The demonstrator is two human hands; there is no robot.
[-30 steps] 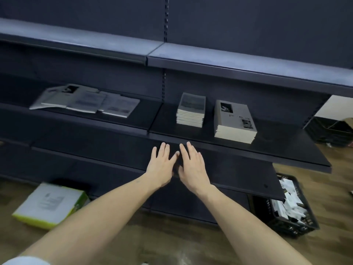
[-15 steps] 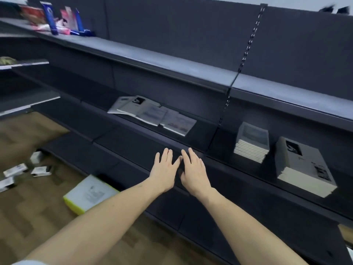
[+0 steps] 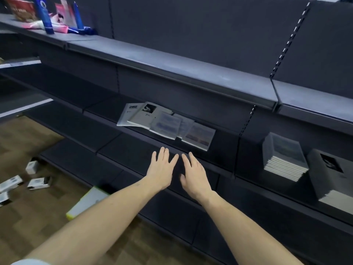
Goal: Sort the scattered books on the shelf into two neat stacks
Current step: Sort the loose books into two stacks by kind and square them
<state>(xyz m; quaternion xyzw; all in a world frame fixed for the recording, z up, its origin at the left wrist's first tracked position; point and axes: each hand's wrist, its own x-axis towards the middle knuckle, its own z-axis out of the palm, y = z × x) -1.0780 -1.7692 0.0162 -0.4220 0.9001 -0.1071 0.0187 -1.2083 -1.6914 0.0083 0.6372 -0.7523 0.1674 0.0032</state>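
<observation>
In the head view, both bare arms reach in from the bottom of the frame toward a dark shelf unit. The left hand and right hand hover side by side at centre, palms down, fingers spread and holding nothing, just in front of the middle shelf. Just above the hands on that shelf, the scattered books lie flat and overlapping in a loose fan. At the right of the frame the same shelf level carries two squared piles: a small stack of thin books and, beside it at the frame edge, a larger dark-covered stack. The top shelf bears tubes and packets at upper left. Small boxes lie on the wooden floor at lower left, near a white and yellow box partly under the lowest shelf.
</observation>
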